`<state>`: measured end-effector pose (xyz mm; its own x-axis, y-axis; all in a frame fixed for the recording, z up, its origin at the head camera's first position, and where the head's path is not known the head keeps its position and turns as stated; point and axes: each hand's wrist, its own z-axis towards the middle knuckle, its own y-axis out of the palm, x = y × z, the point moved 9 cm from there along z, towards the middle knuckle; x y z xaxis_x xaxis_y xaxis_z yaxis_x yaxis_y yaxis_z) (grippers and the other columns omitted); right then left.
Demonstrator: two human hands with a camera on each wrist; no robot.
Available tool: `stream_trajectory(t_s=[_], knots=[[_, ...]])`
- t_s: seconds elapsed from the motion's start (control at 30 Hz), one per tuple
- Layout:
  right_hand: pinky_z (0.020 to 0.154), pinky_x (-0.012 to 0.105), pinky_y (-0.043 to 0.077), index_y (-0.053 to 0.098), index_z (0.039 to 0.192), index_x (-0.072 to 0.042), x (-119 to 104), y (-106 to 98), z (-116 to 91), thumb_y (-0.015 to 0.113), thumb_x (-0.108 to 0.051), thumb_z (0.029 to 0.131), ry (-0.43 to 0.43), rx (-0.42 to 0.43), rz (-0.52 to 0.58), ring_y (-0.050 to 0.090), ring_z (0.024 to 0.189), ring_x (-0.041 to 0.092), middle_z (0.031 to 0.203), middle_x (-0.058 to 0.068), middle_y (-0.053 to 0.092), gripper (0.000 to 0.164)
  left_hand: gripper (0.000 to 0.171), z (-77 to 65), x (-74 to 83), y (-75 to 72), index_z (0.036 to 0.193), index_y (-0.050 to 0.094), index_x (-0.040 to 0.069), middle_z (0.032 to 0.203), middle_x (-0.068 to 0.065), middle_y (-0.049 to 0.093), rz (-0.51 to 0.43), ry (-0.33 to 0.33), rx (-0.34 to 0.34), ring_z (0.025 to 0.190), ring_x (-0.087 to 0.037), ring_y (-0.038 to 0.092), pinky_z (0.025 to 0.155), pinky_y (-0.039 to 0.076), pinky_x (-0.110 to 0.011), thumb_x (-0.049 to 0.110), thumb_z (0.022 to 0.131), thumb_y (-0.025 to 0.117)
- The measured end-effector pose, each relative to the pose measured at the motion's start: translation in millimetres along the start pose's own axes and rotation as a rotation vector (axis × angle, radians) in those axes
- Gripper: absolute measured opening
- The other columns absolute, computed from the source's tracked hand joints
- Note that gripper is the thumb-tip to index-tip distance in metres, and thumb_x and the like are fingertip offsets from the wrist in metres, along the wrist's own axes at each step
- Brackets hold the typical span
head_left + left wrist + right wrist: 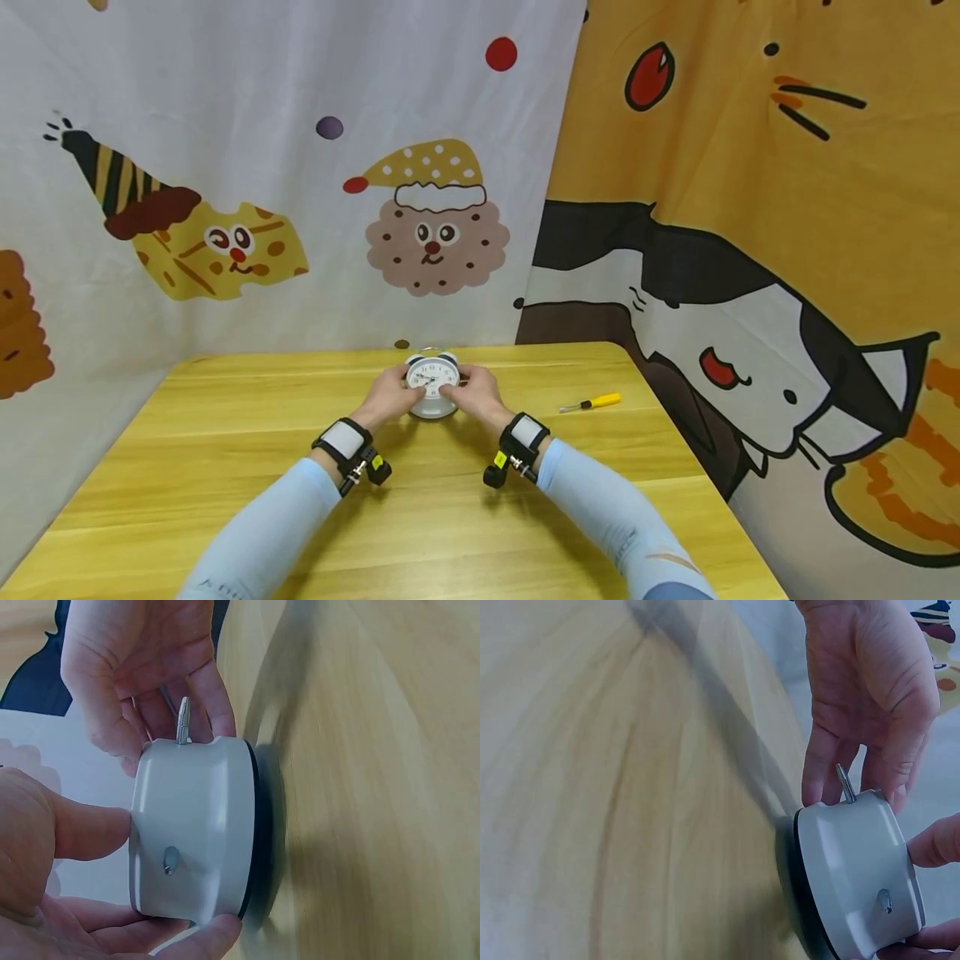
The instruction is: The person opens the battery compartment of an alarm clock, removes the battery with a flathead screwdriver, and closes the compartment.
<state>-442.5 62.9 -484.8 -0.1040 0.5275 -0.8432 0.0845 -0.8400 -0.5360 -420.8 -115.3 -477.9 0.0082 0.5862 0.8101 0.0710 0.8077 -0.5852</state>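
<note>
A white twin-bell alarm clock (433,372) is held between both hands near the far edge of the table. My left hand (387,396) grips its left side, with the thumb on the front rim and fingers round the back. On the opposite side, my right hand (478,395) holds it the same way. The clock leans back, dial up, and its black-edged rear is close over the wood. Two small metal feet stick out of the clock's white casing (199,817) in the left wrist view. The bells show at the far end in the head view.
To the right on the wooden table (420,525) lies a screwdriver (604,401) with a yellow handle. Curtains with cartoon prints (437,242) hang behind the table and along its right side. Both wrists wear straps with small cameras (380,471).
</note>
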Motion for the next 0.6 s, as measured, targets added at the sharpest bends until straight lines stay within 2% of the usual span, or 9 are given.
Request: stream_trajectory(t_s=[0.13, 0.27, 0.6], knots=[[0.097, 0.042, 0.066, 0.075, 0.139, 0.001, -1, 2, -6, 0.087, -0.019, 0.095, -0.037, 0.004, -0.002, 0.077, 0.115, 0.031, 0.129, 0.019, 0.081, 0.05, 0.069, -5.2, -2.7, 0.0, 0.164, 0.046, -0.012, 0.163, -0.034, 0.057, -0.019, -0.01, -0.014, 0.153, -0.048, 0.056, 0.127, 0.048, -0.061, 0.016, 0.106, 0.072], [0.096, 0.042, 0.066, 0.077, 0.137, 0.0, 0, 5, -10, 0.087, -0.019, 0.095, -0.057, -0.004, 0.014, 0.077, 0.113, 0.029, 0.127, 0.018, 0.082, 0.048, 0.069, -9.3, -7.3, -0.6, 0.163, 0.046, -0.013, 0.161, -0.035, 0.057, -0.043, -0.012, -0.026, 0.152, -0.049, 0.057, 0.125, 0.049, -0.062, 0.015, 0.105, 0.073], [0.095, 0.039, 0.067, 0.073, 0.142, 0.0, 7, 11, -24, 0.088, -0.02, 0.094, -0.01, -0.058, 0.078, 0.075, 0.116, 0.029, 0.136, 0.019, 0.077, 0.054, 0.069, -22.7, -9.7, -2.2, 0.162, 0.05, -0.009, 0.159, -0.032, 0.06, -0.077, -0.035, -0.054, 0.15, -0.049, 0.058, 0.122, 0.052, -0.063, 0.016, 0.104, 0.078]])
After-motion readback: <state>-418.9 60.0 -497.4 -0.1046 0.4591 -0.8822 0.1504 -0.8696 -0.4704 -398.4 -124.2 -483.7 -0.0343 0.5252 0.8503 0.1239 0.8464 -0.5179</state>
